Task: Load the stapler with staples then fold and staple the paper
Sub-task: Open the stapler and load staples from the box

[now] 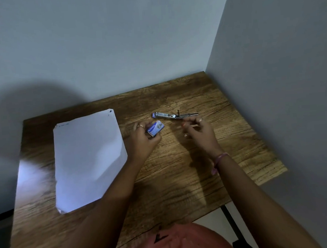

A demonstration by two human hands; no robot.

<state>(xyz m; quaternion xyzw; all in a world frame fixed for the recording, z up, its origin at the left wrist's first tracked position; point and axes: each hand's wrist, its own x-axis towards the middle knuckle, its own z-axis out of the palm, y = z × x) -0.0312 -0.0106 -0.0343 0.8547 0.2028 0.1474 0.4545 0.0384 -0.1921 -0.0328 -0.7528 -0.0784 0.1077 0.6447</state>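
Note:
A small metal stapler lies flipped fully open on the wooden table, towards the back right. My left hand grips a small blue box of staples just in front of the stapler's blue end. To the right, my right hand hovers close in front of the stapler's hinge, fingers curled and pinched together; whether a strip of staples sits between them is too blurred to tell. A white sheet of paper lies flat and unfolded on the left of the table.
The table stands in a corner, with grey walls close behind it and on its right. Its right edge drops off past a black metal leg. A pink bracelet is on my right wrist.

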